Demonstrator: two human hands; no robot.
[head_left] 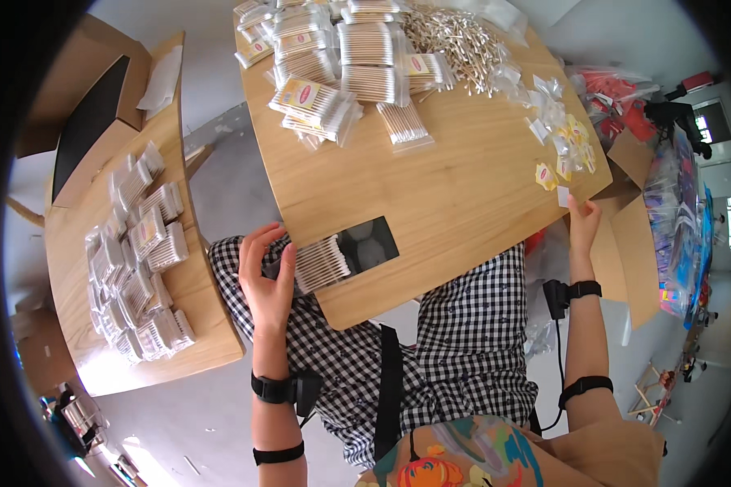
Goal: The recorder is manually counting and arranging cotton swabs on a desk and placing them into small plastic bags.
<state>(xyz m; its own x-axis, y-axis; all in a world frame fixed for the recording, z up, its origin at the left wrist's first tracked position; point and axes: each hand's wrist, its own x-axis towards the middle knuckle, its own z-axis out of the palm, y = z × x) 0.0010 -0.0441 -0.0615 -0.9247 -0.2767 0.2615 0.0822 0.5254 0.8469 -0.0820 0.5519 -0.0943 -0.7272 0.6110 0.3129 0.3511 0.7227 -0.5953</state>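
Observation:
At the table's near left edge, my left hand (266, 276) curls its fingers and thumb round the outer end of a clear bag of cotton swabs (321, 264). The swabs lie side by side, their tips resting on a dark rectangular plate (369, 243) on the table. Part of the bag's end is hidden by the fingers. Over at the right edge, my right hand (584, 221) pinches a small white card (563, 196) between thumb and forefinger. Just beyond it lie several yellow label cards (546, 176).
Stacked bags of swabs (313, 97) and a heap of loose swabs (455, 45) cover the table's far side. Empty clear bags (544, 101) lie at the far right. More packed bags (142, 260) sit on a left table, beside a cardboard box (126, 73). An open carton (629, 235) stands right.

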